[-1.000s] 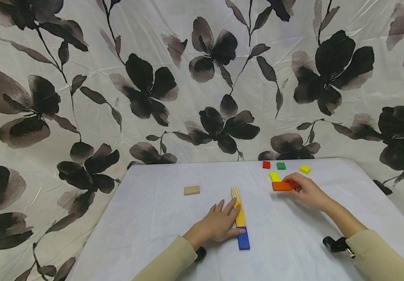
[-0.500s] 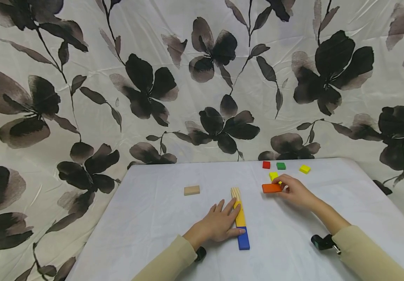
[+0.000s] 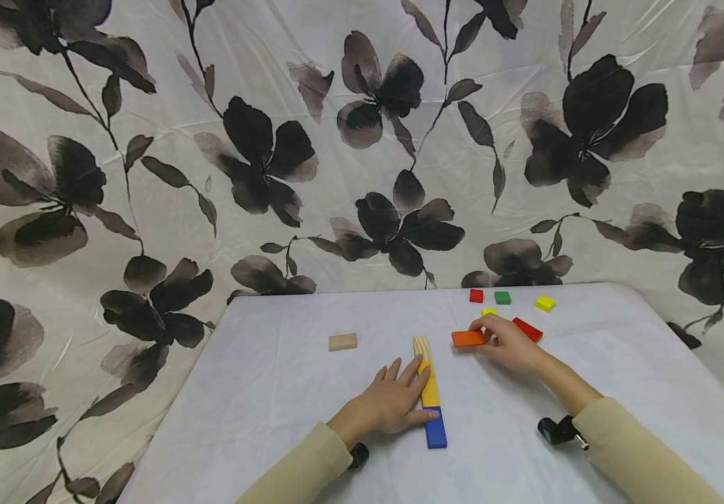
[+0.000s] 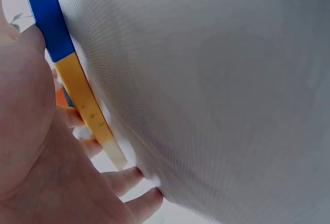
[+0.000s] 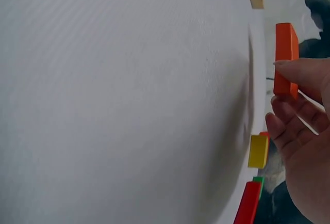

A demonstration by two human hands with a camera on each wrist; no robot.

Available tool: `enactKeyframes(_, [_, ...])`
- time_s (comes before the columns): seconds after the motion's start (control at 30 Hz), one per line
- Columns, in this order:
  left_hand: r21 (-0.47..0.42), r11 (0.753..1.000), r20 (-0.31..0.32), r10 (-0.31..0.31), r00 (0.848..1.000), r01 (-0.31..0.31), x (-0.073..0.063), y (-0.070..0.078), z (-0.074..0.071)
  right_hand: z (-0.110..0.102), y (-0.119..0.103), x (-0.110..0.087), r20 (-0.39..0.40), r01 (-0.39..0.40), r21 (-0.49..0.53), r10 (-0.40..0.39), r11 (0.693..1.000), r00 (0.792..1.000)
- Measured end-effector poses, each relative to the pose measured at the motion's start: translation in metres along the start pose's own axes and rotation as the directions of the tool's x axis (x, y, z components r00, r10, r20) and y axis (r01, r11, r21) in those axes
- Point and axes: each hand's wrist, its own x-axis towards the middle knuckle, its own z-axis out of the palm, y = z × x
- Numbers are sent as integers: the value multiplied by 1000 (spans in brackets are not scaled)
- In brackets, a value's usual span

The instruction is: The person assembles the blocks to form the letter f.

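Observation:
My right hand (image 3: pixel 510 344) pinches an orange block (image 3: pixel 468 339) between thumb and fingertips. In the right wrist view the orange block (image 5: pixel 286 41) is held up over the white cloth. My left hand (image 3: pixel 390 400) lies with spread fingers against a straight row of flat blocks. Nearest me in that row is a blue block (image 3: pixel 436 434), under the thumb tip. A yellow block (image 3: pixel 430 393) follows it, touched by the index finger, and a plain wooden block (image 3: pixel 421 345) forms the far end. The left wrist view shows the blue block (image 4: pixel 49 20) meeting the yellow block (image 4: pixel 82 95) end to end.
A lone beige wooden block (image 3: pixel 343 341) sits left of the row. Around the right hand lie a long red block (image 3: pixel 528 330) and a partly hidden yellow block (image 3: pixel 489 311). Along the far edge are small red (image 3: pixel 476 296), green (image 3: pixel 503 297) and yellow (image 3: pixel 545 303) blocks.
My right hand has carried the orange block leftward toward the row, uncovering the long red block behind it. The left hand and the row keep their place.

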Motion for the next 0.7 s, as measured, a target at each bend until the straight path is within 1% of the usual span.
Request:
enactKeyframes(0.37, [5, 1000, -7, -1, 1000, 1, 1, -1, 1, 15, -12, 12, 34, -3, 16, 3, 1000, 999])
enactKeyframes(0.57, [-1, 1000, -4, 1, 1000, -1, 0, -1, 1, 21, -14, 19, 50, -14, 19, 13, 1000, 999])
enactKeyframes(0.7, [-11, 1000, -1, 3, 1000, -3, -1, -1, 0, 24, -13, 21, 52, -27, 3, 27, 1000, 998])
